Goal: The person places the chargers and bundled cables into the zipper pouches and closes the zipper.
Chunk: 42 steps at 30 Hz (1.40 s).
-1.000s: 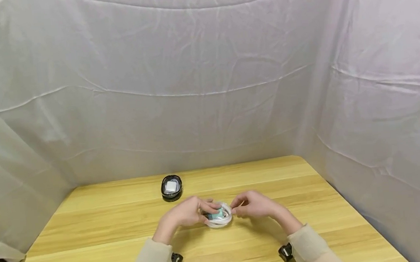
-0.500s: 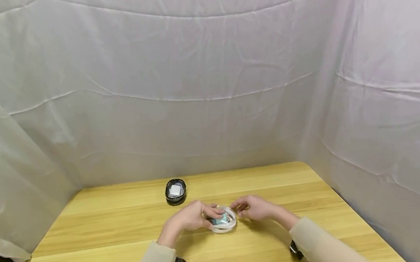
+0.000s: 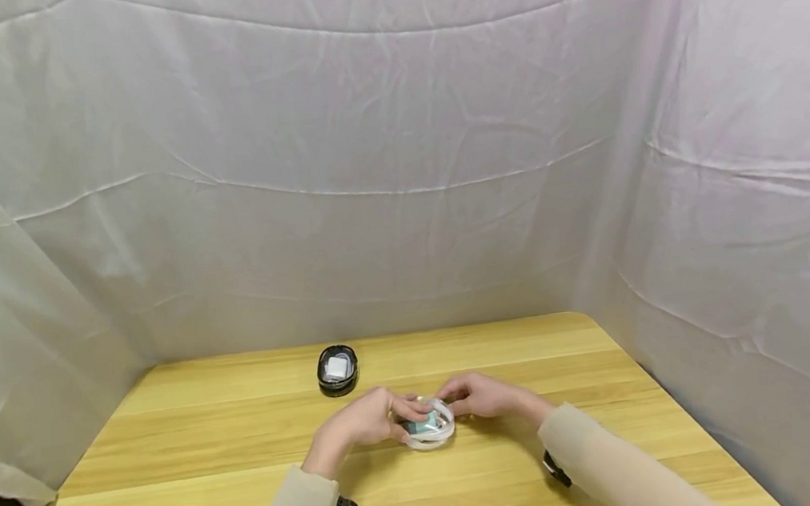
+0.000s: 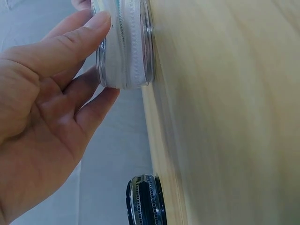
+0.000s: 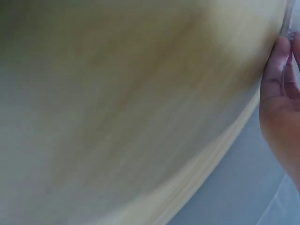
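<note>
A clear round zip case [image 3: 440, 430] with a white zipper band lies on the wooden table, a pale teal item [image 3: 423, 425] showing inside it. My left hand [image 3: 369, 418] grips the case from its left side. In the left wrist view the thumb presses one face of the case [image 4: 124, 51], while other fingers support its rim. At the case's far right edge, my right hand [image 3: 486, 396] pinches with thumb and fingertips. The right wrist view shows those fingertips [image 5: 281, 46] close together on a small shiny bit at the frame edge; its exact shape cannot be made out.
A similar black-rimmed zip case [image 3: 337, 371], with a white block and a cable inside, stands farther back to the left on the wooden table [image 3: 211, 431]. Pale cloth [image 3: 375, 239] hangs behind the table and along both sides.
The head view has tilted slightly since the first frame. My right hand has moved a little left, closer in against the case's edge. The left hand keeps its grip.
</note>
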{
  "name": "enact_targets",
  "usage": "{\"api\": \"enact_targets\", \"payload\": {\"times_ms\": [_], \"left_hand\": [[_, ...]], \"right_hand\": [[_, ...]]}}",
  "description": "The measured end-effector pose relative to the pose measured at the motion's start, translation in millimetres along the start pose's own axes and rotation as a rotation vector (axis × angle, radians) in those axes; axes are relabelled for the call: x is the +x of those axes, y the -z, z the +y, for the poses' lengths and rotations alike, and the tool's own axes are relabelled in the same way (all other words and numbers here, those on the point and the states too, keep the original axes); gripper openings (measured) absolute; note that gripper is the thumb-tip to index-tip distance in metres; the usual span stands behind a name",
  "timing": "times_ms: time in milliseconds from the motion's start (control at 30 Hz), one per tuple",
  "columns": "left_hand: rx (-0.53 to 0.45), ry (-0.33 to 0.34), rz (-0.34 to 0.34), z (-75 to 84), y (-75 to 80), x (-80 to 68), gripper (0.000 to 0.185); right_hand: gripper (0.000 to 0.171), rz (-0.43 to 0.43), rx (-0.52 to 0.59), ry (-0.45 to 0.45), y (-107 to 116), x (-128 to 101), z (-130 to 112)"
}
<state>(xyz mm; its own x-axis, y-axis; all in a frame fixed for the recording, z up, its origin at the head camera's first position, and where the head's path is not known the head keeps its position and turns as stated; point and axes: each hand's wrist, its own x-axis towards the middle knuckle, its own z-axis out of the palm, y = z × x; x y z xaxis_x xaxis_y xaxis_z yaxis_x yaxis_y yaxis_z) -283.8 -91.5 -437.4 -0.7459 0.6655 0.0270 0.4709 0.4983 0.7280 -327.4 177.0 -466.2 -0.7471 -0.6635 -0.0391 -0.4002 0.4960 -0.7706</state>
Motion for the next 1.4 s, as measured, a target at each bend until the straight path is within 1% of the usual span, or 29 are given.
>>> {"api": "enact_targets", "payload": {"times_ms": [167, 267, 367, 567, 900, 1400], "left_hand": [[-0.005, 0.002, -0.003, -1.0, -1.5, -0.3, 0.041], [0.017, 0.002, 0.002, -1.5, -1.8, 0.0, 0.041], [0.033, 0.007, 0.01, -1.6, -1.8, 0.7, 0.041], [0.034, 0.014, 0.007, -0.7, -1.6, 1.7, 0.04], [0.109, -0.004, 0.007, 1.0, -2.3, 2.6, 0.042], [0.122, 0.013, 0.02, 4.4, -4.7, 3.3, 0.044]], "right_hand": [[0.011, -0.007, 0.013, -0.025, -0.6, 5.1, 3.6], [0.006, -0.012, 0.008, -0.037, -0.4, 5.9, 3.8], [0.006, -0.017, -0.005, -0.03, 0.8, 6.1, 3.0], [0.006, -0.017, -0.007, -0.031, 0.9, 7.7, 1.3], [0.006, -0.017, -0.008, -0.051, 0.0, 8.8, 1.4], [0.006, -0.016, -0.033, -0.059, 1.3, 3.9, -2.3]]}}
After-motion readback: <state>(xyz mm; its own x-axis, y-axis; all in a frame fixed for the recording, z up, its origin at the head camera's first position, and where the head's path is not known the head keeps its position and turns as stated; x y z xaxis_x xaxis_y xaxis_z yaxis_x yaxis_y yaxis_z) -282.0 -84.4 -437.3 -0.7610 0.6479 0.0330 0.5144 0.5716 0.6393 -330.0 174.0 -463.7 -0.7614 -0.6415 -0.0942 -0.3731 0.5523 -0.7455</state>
